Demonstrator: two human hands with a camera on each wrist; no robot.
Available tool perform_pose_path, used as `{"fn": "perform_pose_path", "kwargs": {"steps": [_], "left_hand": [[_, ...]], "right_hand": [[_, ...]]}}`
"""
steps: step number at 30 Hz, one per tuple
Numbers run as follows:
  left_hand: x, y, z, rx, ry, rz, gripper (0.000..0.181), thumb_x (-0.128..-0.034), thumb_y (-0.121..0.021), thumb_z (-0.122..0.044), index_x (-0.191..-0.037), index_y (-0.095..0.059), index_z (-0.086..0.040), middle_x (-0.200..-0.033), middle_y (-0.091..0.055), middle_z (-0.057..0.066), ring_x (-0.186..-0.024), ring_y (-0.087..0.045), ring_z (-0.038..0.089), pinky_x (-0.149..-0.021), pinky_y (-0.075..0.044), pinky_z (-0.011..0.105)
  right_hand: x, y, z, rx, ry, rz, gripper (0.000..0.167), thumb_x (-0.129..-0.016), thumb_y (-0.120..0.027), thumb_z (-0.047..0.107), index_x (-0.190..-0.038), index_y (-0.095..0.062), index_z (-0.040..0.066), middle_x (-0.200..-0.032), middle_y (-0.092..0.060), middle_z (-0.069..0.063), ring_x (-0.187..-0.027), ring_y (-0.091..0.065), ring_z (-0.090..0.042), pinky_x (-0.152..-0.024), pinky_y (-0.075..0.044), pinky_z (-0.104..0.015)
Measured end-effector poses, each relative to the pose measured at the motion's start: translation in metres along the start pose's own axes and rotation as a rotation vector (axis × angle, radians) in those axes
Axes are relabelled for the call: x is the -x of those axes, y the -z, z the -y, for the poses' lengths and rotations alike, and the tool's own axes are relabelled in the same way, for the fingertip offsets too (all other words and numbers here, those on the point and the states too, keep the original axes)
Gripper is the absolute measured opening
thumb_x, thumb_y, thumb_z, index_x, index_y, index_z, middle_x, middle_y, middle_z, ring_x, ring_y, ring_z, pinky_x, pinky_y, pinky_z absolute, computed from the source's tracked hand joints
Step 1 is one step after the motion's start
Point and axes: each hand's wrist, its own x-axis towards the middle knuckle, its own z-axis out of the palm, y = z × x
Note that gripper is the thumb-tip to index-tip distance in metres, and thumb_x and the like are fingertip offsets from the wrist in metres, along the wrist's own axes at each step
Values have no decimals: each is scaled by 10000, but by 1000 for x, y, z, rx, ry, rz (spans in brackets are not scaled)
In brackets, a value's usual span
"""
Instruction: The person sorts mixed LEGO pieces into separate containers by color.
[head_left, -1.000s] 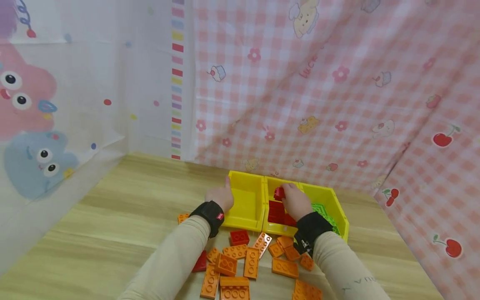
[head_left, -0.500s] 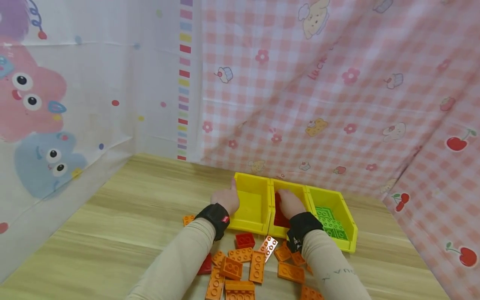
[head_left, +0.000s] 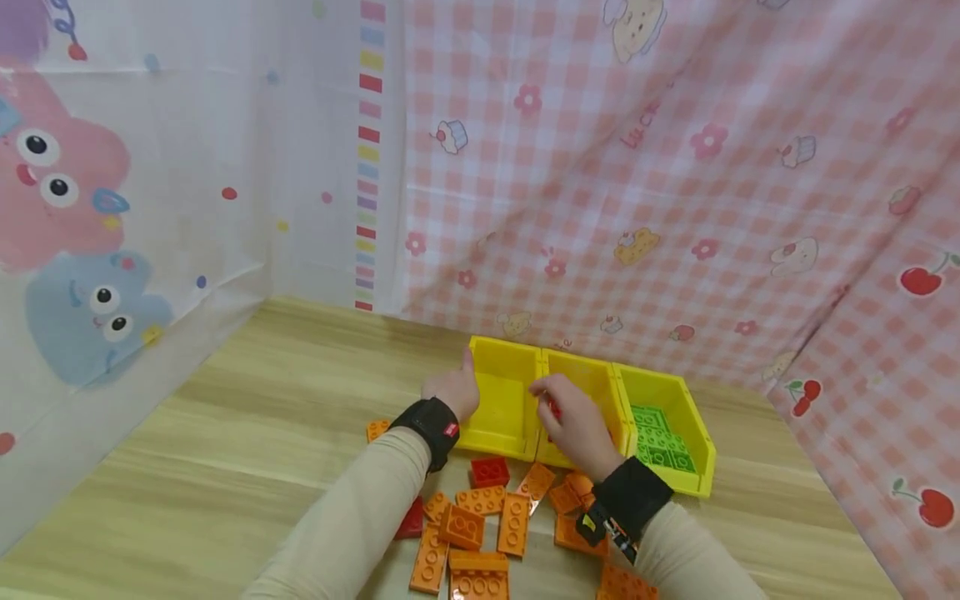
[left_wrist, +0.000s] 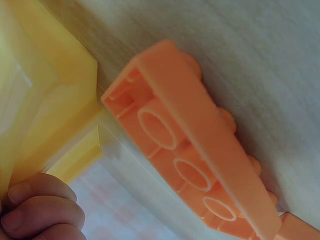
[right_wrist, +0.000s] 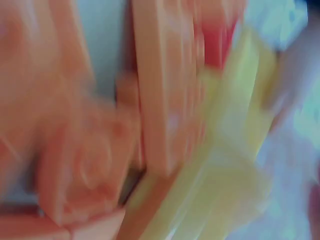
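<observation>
In the head view the left hand grips the left wall of the leftmost yellow bin, thumb up along the edge. Its curled fingers show beside the yellow plastic in the left wrist view. The right hand hovers over the middle yellow bin, its fingers loosely bent and holding nothing visible. Red bricks in that bin are mostly hidden behind the hand. In the blurred right wrist view, part of the hand appears beyond the yellow rim.
Green bricks lie in the right yellow bin. Several orange bricks are scattered in front of the bins, with a red brick among them. Patterned cloth hangs behind.
The right hand went down into the middle bin with a red brick, released it, and has risen above the bin. The left hand keeps its hold on the left bin.
</observation>
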Motion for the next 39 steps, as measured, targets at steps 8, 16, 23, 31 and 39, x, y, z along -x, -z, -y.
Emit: {"fn": "perform_pose_path", "kwargs": {"steps": [8,16,23,31,39], "left_hand": [[-6,-4,-3,-39,24,17,636,-984,-384,-197,-1502,-36,-77,-559,-526,40,-475,-468,185,-489,-398,330],[-5,-16,-3,-59,-4,-4,635,-974,-395,-211,-1500,-71,-62,-545,-524,31,-464,-460,168,-488,-417,325],[0,-5,-2,-30,-6,-1,624,-977,-371,-189,-1499,-55,-59,-541,-512,23,-466,-452,162,-494,-404,332],[-5,0,0,-43,12,-6,614,-976,-357,-172,-1503,-57,-77,-542,-510,23,-460,-427,155,-468,-371,319],[-7,-5,-2,-55,22,11,611,-980,-348,-202,-1507,-55,-99,-553,-519,19,-463,-426,149,-492,-395,328]], "right_hand": [[20,-28,35,138,286,483,313,-887,-638,181,-1187,-608,100,-1111,-619,3,-1010,-561,-151,-884,-438,-268],[25,-36,33,140,241,440,449,-863,-669,233,-1276,-553,102,-1118,-620,10,-993,-562,-144,-870,-443,-275],[20,4,21,159,218,29,486,-819,-685,193,-1275,-554,89,-1078,-585,-52,-929,-555,-195,-756,-485,-344],[5,33,-35,224,-299,4,478,-812,-716,103,-1229,-505,7,-1073,-586,-157,-945,-552,-300,-829,-469,-457],[-10,18,-69,496,-274,212,412,-783,-739,87,-1159,-582,29,-1022,-640,-127,-919,-581,-302,-876,-446,-452]]}}
